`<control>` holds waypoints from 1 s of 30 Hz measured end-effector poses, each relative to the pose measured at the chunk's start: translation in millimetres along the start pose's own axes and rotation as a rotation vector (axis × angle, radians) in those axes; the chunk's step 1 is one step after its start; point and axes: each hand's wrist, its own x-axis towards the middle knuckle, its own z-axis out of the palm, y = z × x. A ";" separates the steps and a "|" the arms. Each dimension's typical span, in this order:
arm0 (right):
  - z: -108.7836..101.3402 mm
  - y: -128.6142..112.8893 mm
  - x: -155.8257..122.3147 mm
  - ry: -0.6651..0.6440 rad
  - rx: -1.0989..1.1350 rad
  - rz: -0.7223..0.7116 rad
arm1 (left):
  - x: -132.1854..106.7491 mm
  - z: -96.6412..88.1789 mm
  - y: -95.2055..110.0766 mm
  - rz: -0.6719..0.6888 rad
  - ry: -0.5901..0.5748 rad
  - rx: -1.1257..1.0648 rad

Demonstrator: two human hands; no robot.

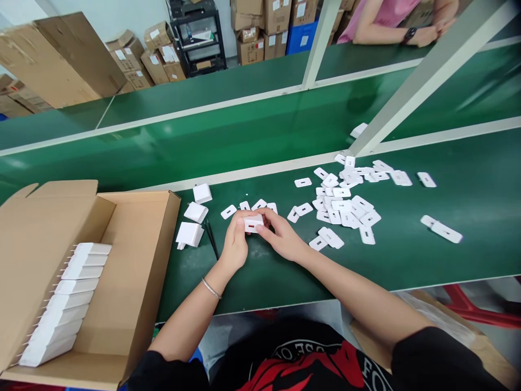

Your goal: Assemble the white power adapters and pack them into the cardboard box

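Both my hands meet over the green table (468,206) and grip one white charger block (253,222) with a red spot on its face. My left hand (236,241) wraps its left side, fingers closed. My right hand (280,236) pinches its right side. Three more white charger blocks (196,213) lie just left of my hands. Several small white cover plates (345,206) are scattered to the right. A thin dark tool (211,239) lies by my left hand.
An open cardboard box (134,282) at the left holds a row of several white chargers (65,304). A white frame post (423,76) slants up from the table. Another person's arm (407,27) rests at the far side. Stacked cartons (260,32) stand behind.
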 end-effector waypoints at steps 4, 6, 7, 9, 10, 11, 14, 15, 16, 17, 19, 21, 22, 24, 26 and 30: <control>-0.7 -1.9 0.1 0.029 -0.004 0.018 | -1.2 0.7 -3.3 0.058 -0.030 0.023; -1.3 -2.7 -1.0 0.030 -0.008 -0.021 | -0.8 0.7 -4.4 0.115 -0.034 0.040; -1.5 -2.9 -1.6 0.030 -0.013 -0.040 | -0.6 0.6 -4.9 0.145 -0.035 0.045; -1.2 -2.9 -2.7 0.034 -0.018 -0.071 | -0.2 0.2 -5.7 0.193 -0.036 0.055; -0.9 -2.7 -3.0 0.034 -0.015 -0.086 | -0.2 0.0 -6.0 0.210 -0.035 0.067; -0.5 -2.5 -3.1 0.031 -0.007 -0.100 | -0.4 -0.2 -6.2 0.224 -0.032 0.082; 0.2 -1.0 -2.7 0.017 0.035 -0.118 | -1.5 -0.6 -6.6 0.246 -0.023 0.135; 0.1 -0.3 -2.5 0.011 0.048 -0.114 | -1.9 -0.7 -6.5 0.251 -0.021 0.152; -0.2 0.5 -2.4 0.009 0.064 -0.102 | -2.2 -0.7 -6.4 0.256 -0.018 0.166; -0.7 1.2 -2.4 0.014 0.084 -0.085 | -2.4 -0.6 -6.3 0.261 -0.015 0.177; -2.0 2.4 -2.9 0.023 0.132 -0.064 | -2.5 -0.5 -5.9 0.271 -0.007 0.180; -3.1 2.4 -3.4 0.022 0.164 -0.070 | -2.1 -0.5 -5.4 0.277 0.000 0.164; -3.3 2.0 -3.6 0.012 0.165 -0.082 | -1.8 -0.6 -5.2 0.277 0.003 0.156; -2.9 0.4 -3.3 -0.010 0.135 -0.096 | -1.3 -0.9 -5.0 0.269 0.006 0.149; -1.3 -1.1 -2.4 -0.010 0.090 -0.077 | -0.8 -1.1 -5.3 0.236 0.009 0.142; 1.7 -1.6 -0.9 0.015 0.047 -0.028 | 0.1 -2.1 -6.4 0.153 -0.005 0.091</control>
